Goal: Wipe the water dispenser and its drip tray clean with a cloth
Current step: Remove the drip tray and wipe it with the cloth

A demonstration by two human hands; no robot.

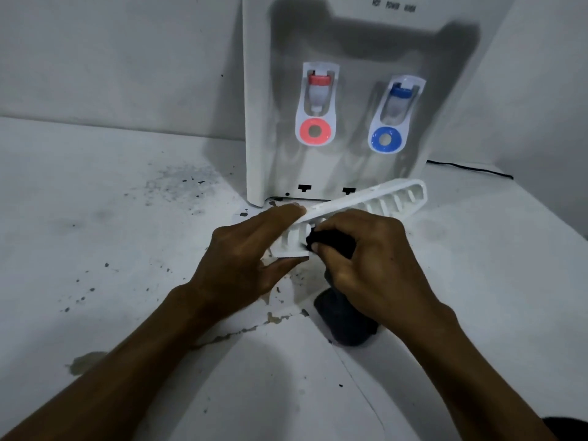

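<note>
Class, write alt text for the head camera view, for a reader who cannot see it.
A person's left hand holds a white drip tray tilted above a stained counter while the right hand presses a black cloth to its near end. Behind stands a white water dispenser with a red tap and a blue tap.

The drip tray [381,198] lies between the left fingers [280,214] and the right fingers [372,222], with the cloth [332,240] under the right fingers against its near end. Behind the fingers the water dispenser [337,43] stands on the surface [111,218]
</note>
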